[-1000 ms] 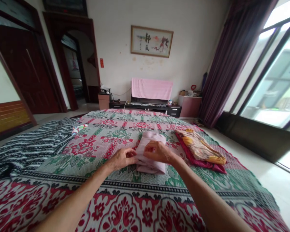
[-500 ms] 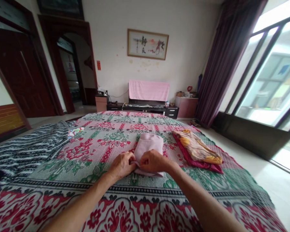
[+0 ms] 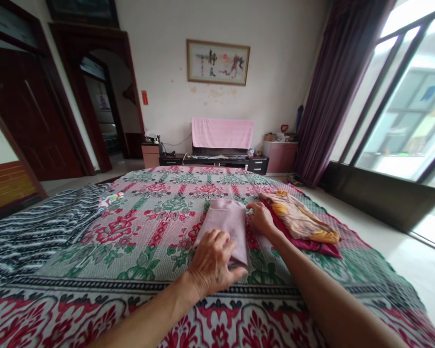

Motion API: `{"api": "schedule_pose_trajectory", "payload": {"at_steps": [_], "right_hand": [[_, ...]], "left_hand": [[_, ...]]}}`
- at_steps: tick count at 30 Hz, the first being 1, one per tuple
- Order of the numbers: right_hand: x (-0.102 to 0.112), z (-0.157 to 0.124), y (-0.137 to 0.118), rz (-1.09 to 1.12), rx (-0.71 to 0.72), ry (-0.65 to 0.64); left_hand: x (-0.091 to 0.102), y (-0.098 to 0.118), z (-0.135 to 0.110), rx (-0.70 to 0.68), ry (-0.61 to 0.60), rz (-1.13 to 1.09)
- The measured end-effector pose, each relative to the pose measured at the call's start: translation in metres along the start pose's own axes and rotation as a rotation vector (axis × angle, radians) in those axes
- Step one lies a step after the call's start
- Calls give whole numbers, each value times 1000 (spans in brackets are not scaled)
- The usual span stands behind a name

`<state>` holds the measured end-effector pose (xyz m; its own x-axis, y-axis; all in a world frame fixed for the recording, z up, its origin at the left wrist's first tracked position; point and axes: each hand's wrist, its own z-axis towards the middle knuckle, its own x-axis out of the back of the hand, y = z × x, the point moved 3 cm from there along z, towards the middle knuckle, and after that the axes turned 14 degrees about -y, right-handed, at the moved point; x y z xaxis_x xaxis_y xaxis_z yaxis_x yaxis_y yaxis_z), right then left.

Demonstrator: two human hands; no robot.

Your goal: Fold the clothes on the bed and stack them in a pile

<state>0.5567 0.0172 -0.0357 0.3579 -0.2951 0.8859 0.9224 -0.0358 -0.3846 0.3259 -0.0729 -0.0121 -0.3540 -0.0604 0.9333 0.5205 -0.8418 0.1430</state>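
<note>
A folded pale pink cloth [image 3: 225,221] lies on the floral bedspread [image 3: 148,227] in the middle of the bed. My left hand [image 3: 213,261] rests on the cloth's near end, fingers laid over it and thumb at its near right corner. Over at the far right edge of the cloth is my right hand [image 3: 261,217], fingers curled against the side of the fold. Just right of that hand lies a folded pile of clothes [image 3: 300,223], yellow-patterned cloth on top of a red one.
A black-and-white striped blanket [image 3: 39,229] covers the bed's left side, with a small colourful packet [image 3: 110,198] beside it. Beyond the bed stand a low TV cabinet [image 3: 217,162] under a pink towel and a pink box. Dark curtains and large windows are on the right.
Both hands were pinching the cloth's near edge together. Now the left hand lies flat on the near end and the right hand has moved up to the far right side.
</note>
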Motion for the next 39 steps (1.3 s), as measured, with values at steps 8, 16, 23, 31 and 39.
{"api": "schedule_pose_trajectory", "payload": {"at_steps": [8, 16, 23, 31, 39], "right_hand": [[1, 25, -6, -180, 388, -212], [-4, 29, -7, -170, 431, -159], [53, 20, -38, 24, 389, -53], [84, -31, -123, 45, 420, -323], [57, -104, -211, -53, 614, -513]], "left_hand": [[-18, 22, 23, 202, -199, 164], [10, -4, 25, 295, -291, 99], [112, -105, 10, 531, -65, 100], [117, -167, -24, 575, 0, 216], [101, -222, -85, 545, -157, -249]]}}
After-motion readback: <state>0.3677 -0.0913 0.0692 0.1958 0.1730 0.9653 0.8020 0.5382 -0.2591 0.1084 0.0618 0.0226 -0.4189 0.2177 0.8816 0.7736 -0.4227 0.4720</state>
